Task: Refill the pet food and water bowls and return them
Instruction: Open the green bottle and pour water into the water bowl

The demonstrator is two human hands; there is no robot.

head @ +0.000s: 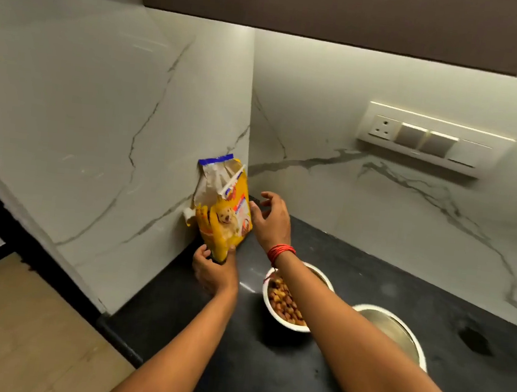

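Left hand [211, 270] grips upright food bag [226, 221] (torn mouth up, seemingly wall-propped).

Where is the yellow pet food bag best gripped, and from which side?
Probably around its lower body, from the front right. The pet food bag stands upright against the wall on its left, and its torn, crumpled top looks too floppy to hold firmly.

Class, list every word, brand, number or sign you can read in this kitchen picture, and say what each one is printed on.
No text can be read.
Yellow pet food bag: it has a logo and printing beside a puppy picture, too blurred to read.
Switch panel: no lettering shows.
Food bowl and empty steel bowl: no markings show.
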